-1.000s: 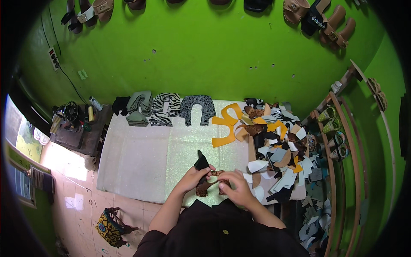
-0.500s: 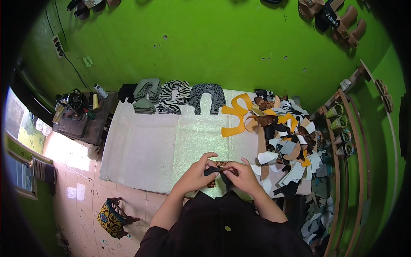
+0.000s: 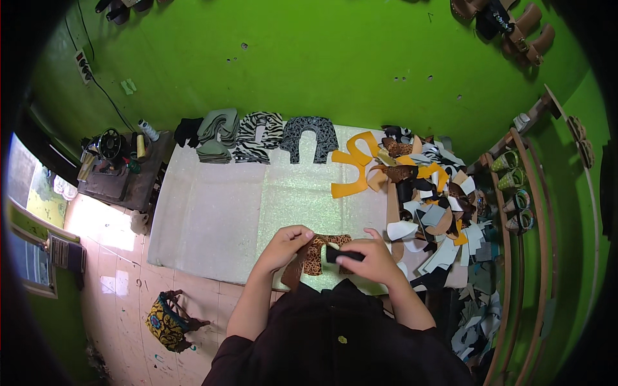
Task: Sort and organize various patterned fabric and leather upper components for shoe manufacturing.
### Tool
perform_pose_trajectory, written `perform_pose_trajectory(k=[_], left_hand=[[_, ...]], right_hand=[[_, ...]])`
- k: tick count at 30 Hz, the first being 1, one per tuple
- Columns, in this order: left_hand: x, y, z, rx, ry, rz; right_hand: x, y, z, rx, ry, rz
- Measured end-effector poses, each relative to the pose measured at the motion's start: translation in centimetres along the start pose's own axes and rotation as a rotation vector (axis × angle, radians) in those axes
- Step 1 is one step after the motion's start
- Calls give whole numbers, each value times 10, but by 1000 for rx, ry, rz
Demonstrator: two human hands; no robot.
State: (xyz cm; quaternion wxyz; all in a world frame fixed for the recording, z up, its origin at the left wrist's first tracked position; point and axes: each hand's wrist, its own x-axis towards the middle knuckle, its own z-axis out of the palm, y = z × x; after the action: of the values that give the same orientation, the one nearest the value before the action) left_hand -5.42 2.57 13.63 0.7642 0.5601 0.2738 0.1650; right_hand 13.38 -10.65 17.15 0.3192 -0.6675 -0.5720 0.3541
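Observation:
Close to the table's front edge, my left hand [image 3: 290, 248] pinches the top of a brown strip of material [image 3: 293, 273], which hangs down toward me. My right hand [image 3: 372, 257] has its fingers closed on a small black piece of material [image 3: 344, 255]. Between and beneath both hands is a leopard-print cut piece [image 3: 313, 260], partly covered by them. Whether the brown strip is joined to the leopard-print piece I cannot tell.
Along the table's [image 3: 206, 212] back edge lie black, green folded, zebra-print [image 3: 262, 132] and grey patterned pieces [image 3: 310, 133]. Yellow cutouts [image 3: 351, 186] and a scrap heap [image 3: 438, 219] sit right. A sewing machine [image 3: 111, 151] stands left, a wooden rack [image 3: 524, 212] right.
My hands have moved apart. The brown strip now hangs from my left hand, the black piece is in my right, and more of the leopard-print piece shows.

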Motion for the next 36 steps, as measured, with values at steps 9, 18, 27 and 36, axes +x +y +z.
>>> perform_pose_trajectory(k=[9, 18, 27, 36], left_hand=[[-6, 32, 17, 382, -289, 197], [-9, 56, 29, 811, -82, 305], [21, -10, 3, 473, 25, 137], [49, -118, 14, 579, 386, 109]], right_hand=[[20, 14, 0, 167, -235, -264], [33, 22, -21, 213, -517, -175], [30, 81, 3, 566, -176, 65], [27, 151, 84, 405, 350, 390]])
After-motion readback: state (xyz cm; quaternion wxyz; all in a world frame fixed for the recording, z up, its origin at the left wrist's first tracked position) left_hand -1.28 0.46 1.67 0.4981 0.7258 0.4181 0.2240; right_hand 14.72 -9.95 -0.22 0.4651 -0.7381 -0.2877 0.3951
